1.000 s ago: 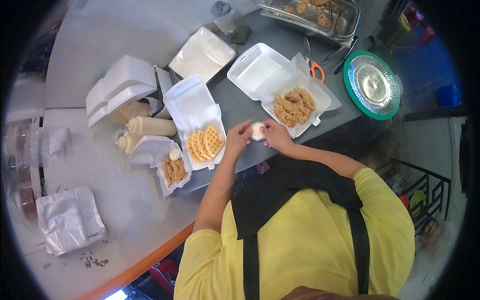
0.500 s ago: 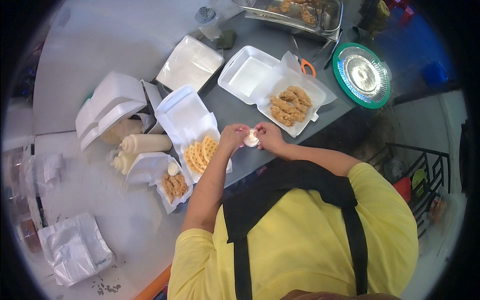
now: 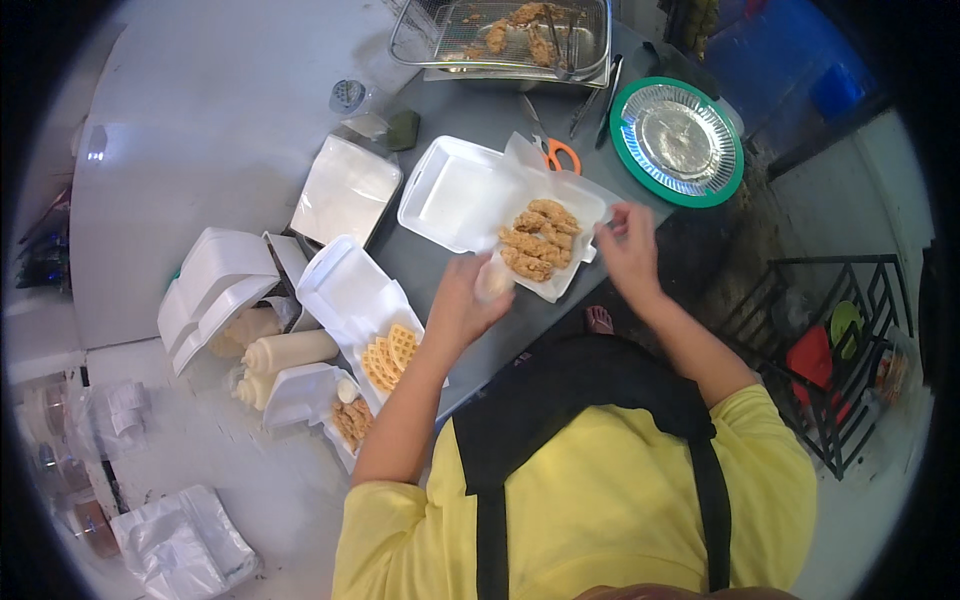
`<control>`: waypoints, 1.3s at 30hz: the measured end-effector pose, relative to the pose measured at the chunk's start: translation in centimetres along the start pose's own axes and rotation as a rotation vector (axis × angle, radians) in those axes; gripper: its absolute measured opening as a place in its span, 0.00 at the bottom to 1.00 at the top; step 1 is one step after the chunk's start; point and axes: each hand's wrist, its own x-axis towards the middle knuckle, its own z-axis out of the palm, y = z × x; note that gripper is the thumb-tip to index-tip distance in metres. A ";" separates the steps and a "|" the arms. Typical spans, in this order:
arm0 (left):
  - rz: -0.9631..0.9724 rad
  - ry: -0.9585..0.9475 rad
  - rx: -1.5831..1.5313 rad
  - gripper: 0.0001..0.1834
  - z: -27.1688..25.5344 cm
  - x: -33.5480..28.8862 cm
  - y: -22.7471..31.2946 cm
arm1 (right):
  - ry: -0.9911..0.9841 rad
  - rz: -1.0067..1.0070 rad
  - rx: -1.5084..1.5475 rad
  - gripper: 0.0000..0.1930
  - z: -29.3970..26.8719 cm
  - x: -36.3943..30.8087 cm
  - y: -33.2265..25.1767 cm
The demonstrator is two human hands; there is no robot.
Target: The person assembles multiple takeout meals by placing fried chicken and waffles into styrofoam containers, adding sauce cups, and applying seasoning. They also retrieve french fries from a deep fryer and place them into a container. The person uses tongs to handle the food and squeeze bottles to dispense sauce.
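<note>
My left hand (image 3: 472,303) holds a small clear sauce cup (image 3: 493,283), blurred, in front of a foam clamshell box (image 3: 458,196). Pieces of breaded fried chicken (image 3: 541,240) lie on white paper in the box's near half. At that box's right edge, my right hand (image 3: 630,252) has its fingers curled in at the corner of the paper liner (image 3: 592,203). A second foam box (image 3: 345,283) to the left contains waffle pieces (image 3: 390,357). Beside it, a smaller foam box (image 3: 293,388) has fried chicken and a small pale cup in it.
Cream squeeze bottles (image 3: 290,350) and stacked foam boxes (image 3: 218,282) stand at left. Behind are a stack of wrapped white sheets (image 3: 345,190), a wire fry basket (image 3: 425,30), orange-handled scissors (image 3: 563,155) and a green-rimmed foil plate (image 3: 677,143). A black rack (image 3: 840,360) stands at right.
My hands, together on the cup before, have parted. The left keeps the cup, now beside the chicken box; the right has moved to the box's right edge. The whole view has shifted.
</note>
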 end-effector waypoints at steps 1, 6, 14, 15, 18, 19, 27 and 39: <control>0.045 0.046 -0.069 0.34 0.6 2.0 1.5 | 0.107 0.006 -0.074 0.19 -0.5 1.6 0.9; 0.004 0.037 -0.401 0.37 6.9 10.8 6.6 | -0.097 0.152 0.201 0.18 1.3 5.7 5.7; -0.019 -0.050 0.143 0.29 8.8 12.5 8.6 | -0.197 0.409 0.405 0.11 0.9 5.5 4.6; -0.001 -0.054 0.171 0.28 8.8 12.5 8.8 | -0.210 0.394 0.394 0.11 0.9 5.5 4.8; -0.013 -0.126 0.320 0.26 9.1 13.2 8.8 | -0.225 0.302 0.316 0.11 1.2 5.8 5.8; -0.025 -0.138 0.318 0.26 9.1 13.4 8.8 | -0.216 0.242 0.260 0.11 1.6 5.9 6.4; 0.127 -0.036 0.339 0.25 7.9 12.4 7.0 | -0.281 0.364 0.307 0.22 1.6 6.3 4.6; -0.838 0.632 -0.712 0.14 1.8 10.9 -15.2 | -0.396 0.505 0.409 0.26 1.6 5.7 3.6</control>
